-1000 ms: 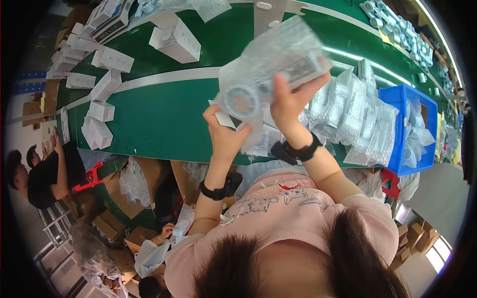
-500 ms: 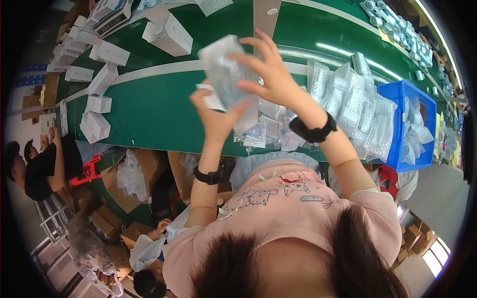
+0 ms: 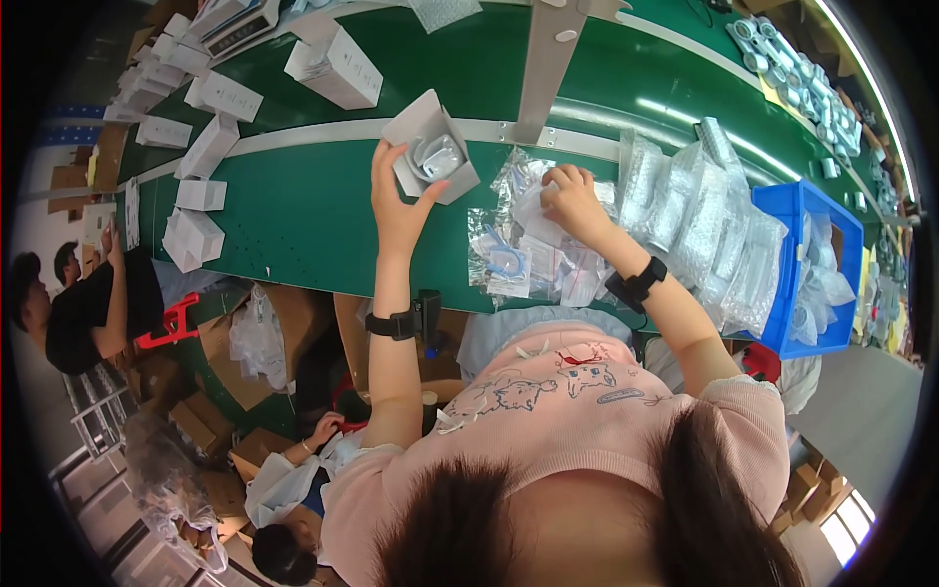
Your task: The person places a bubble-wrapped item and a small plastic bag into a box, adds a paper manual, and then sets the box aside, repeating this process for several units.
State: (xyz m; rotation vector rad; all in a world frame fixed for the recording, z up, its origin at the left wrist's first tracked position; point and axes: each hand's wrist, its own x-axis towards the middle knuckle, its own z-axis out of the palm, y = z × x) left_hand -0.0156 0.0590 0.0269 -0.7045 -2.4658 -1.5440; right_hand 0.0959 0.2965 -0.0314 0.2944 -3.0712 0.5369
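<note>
My left hand (image 3: 399, 210) grips a white carton (image 3: 457, 182) by its side, thumb on the near edge and fingers behind the left wall. The carton is tilted with its mouth toward me and a flap up. Inside lies a pale, shiny object (image 3: 438, 158) whose kind I cannot tell. To the right, my right hand (image 3: 579, 203) reaches down onto a spread of small clear plastic bags (image 3: 543, 262). Its fingers are bent together at the bags; what they pinch, if anything, is hidden. One nearby bag holds a coiled light-blue cord (image 3: 508, 260).
Bubble-wrapped packs (image 3: 693, 201) lie in a row to the right, beside a blue bin (image 3: 822, 340) with wrapped pieces. White boxes (image 3: 200, 196) line the green table's left side, and a larger one (image 3: 335, 67) stands farther back. A metal post (image 3: 551, 73) rises beyond my hands. People sit at left.
The carton, earlier raised between both hands with a clear-wrapped item, is now in my left hand alone with the shiny object inside. My right hand has moved down to the bags.
</note>
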